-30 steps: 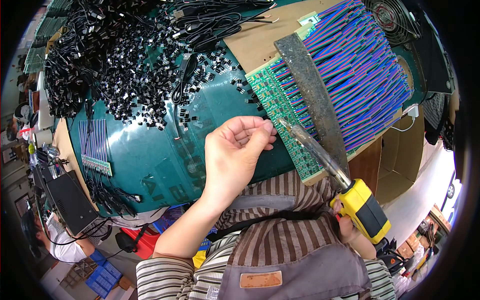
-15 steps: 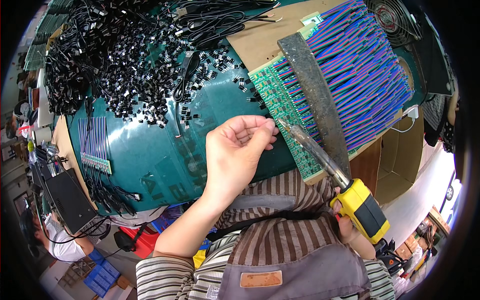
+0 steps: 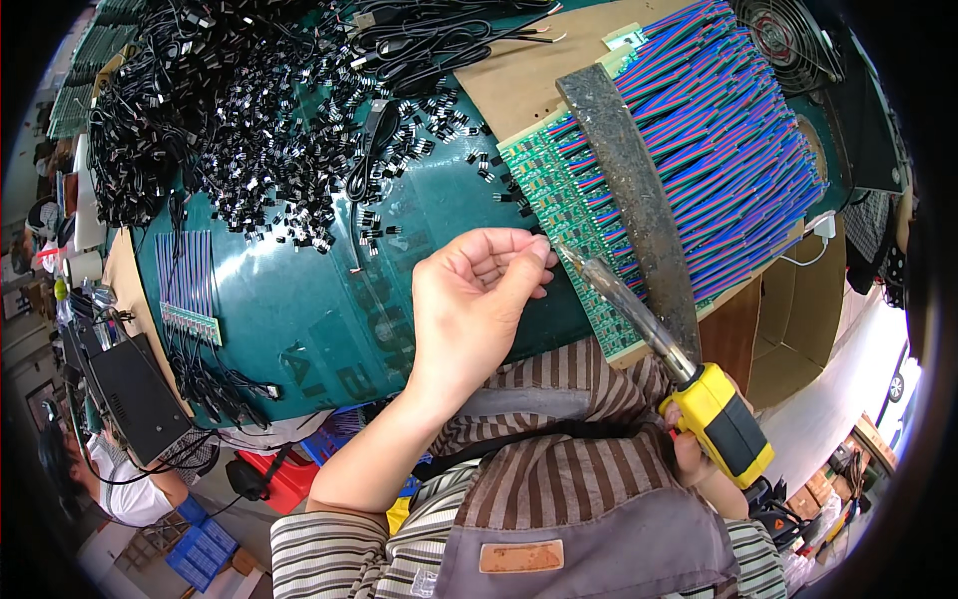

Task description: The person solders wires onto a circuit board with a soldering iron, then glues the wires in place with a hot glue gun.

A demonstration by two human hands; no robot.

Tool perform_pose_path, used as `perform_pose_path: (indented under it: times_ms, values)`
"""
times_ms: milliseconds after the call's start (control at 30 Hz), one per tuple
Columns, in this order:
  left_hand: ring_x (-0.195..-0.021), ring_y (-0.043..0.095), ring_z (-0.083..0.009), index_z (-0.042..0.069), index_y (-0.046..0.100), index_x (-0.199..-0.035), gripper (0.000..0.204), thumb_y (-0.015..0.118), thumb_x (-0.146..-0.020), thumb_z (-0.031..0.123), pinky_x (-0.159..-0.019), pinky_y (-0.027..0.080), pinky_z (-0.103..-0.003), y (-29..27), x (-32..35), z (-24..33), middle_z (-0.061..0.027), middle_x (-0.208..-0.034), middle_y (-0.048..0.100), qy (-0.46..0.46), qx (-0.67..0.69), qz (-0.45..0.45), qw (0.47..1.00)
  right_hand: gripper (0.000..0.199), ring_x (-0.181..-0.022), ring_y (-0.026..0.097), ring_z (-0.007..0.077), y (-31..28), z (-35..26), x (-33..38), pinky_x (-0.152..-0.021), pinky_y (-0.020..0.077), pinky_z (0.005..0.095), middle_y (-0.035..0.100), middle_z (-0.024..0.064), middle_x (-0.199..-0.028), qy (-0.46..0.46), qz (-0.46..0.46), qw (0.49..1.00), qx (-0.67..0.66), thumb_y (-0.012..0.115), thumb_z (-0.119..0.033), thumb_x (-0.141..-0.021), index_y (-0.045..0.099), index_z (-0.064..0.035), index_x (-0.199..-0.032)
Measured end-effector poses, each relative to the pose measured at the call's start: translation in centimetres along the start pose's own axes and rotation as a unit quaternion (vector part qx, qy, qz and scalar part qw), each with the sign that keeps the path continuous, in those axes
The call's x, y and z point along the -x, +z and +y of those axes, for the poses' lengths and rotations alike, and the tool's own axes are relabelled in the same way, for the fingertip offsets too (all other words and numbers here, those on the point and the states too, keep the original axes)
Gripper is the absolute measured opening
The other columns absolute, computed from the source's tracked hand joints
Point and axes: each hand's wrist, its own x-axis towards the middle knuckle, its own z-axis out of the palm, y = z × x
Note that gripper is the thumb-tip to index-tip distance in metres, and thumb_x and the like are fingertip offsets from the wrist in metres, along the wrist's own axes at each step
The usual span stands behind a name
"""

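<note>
My left hand [image 3: 474, 304] is closed in a pinch at the left edge of a row of small green circuit boards [image 3: 559, 205]. Whatever its fingertips hold is too small to make out. A yellow-and-black soldering gun [image 3: 723, 424] is gripped in my right hand [image 3: 689, 454], which is partly hidden behind the handle. Its long metal barrel slants up to the left, and the tip is at the boards' edge, right beside my left fingertips. Bundles of blue, red, green and black wires [image 3: 738, 150] run from the boards to the right. Across them lies a dark, worn metal bar [image 3: 639, 190].
Beneath the boards is a brown cardboard sheet [image 3: 519, 75]. Many small black connectors [image 3: 289, 150] are heaped on the green mat [image 3: 449, 190], with black cables [image 3: 429, 45] behind. A wired board strip [image 3: 190, 324] lies left, near a black box [image 3: 135, 384]. A fan [image 3: 783, 40] stands far right.
The soldering gun has shifted very slightly, its tip staying by my left fingertips. My left hand has barely moved.
</note>
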Motion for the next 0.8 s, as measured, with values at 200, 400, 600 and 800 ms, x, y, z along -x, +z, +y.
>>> perform_pose_path:
  times_ms: [200,400,600,800]
  values:
    - [-0.076,0.067,-0.0138,-0.007,0.066,-0.100,0.016,0.067,-0.093,0.007,-0.069,0.054,-0.025,-0.1,-0.1,-0.1,-0.0130,-0.089,0.071,0.001,0.004,-0.007,1.000,0.043,-0.070,0.064,0.0280,-0.3,2.7,2.6,-0.065,0.0515,0.0334,0.065,0.0151,-0.082,-0.006,0.020,1.000,-0.022,0.068,-0.038,-0.076,0.066,0.0029,-0.088]
    - [-0.077,0.067,-0.0142,-0.008,0.066,-0.100,0.017,0.067,-0.092,0.007,-0.070,0.054,-0.025,-0.2,-0.1,-0.1,-0.0134,-0.090,0.071,-0.005,0.008,-0.005,1.000,0.047,-0.075,0.064,0.0260,-0.7,1.3,1.6,-0.073,0.0511,0.0323,0.065,0.0125,-0.086,0.046,0.022,0.996,-0.076,0.065,-0.041,-0.082,0.066,0.0037,-0.095]
    - [-0.075,0.069,-0.0145,-0.005,0.070,-0.099,0.020,0.075,-0.084,0.007,-0.071,0.056,-0.027,-2.4,0.5,0.9,-0.0130,-0.091,0.072,0.091,-0.176,0.016,0.980,0.037,-0.073,0.063,0.0242,-0.9,0.6,0.6,-0.077,0.0510,0.0344,0.065,0.0093,-0.082,0.031,0.001,0.997,-0.070,0.062,-0.038,-0.085,0.068,-0.0016,-0.091]
    - [-0.080,0.060,-0.0287,0.002,0.071,-0.087,0.015,0.076,-0.073,0.004,-0.076,0.047,-0.039,-6.8,-0.4,3.5,-0.0110,-0.083,0.066,0.218,-0.549,0.183,0.786,0.031,-0.073,0.063,0.0264,-0.7,0.7,0.3,-0.076,0.0518,0.0364,0.065,0.0072,-0.076,-0.006,0.010,0.998,-0.055,0.062,-0.034,-0.086,0.068,-0.0032,-0.087]
